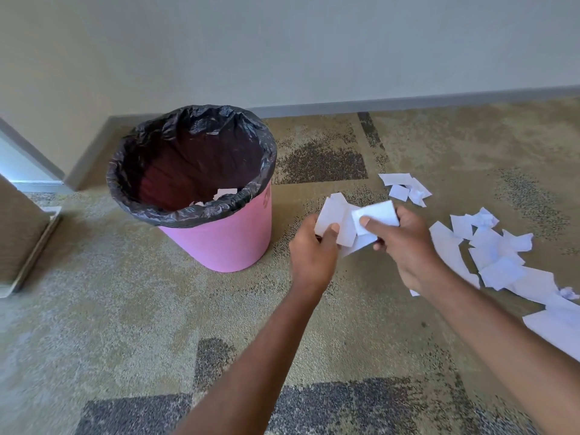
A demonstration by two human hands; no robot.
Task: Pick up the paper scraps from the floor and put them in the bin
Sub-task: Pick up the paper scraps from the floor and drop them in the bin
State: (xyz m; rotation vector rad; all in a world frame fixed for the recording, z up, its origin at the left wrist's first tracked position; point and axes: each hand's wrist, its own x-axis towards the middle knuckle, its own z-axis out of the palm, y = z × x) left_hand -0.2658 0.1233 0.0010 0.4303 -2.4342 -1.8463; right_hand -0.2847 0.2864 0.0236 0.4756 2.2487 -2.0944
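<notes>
Both hands meet at centre frame, just right of the pink bin (219, 246). The left hand (314, 259) grips the left side of a bundle of held scraps (337, 215), with its fingers (309, 224) curled behind the paper and the thumb pressed on the front sheet. The right hand (408, 249) pinches the right side of the same bundle, thumb on top and the other fingers closed behind. The bundle is off the carpet floor (125, 324) and outside the bin mouth. The bin stands upright at left-centre, with a black liner (194, 133) folded over its rim. A few binned scraps (224, 193) show inside near the front wall. A small cluster of scraps (405, 188) lies on the floor to the upper right of the hands. A larger spread of scraps (502, 262) runs toward the right edge of the frame. A grey baseboard (408, 103) crosses the upper frame.
</notes>
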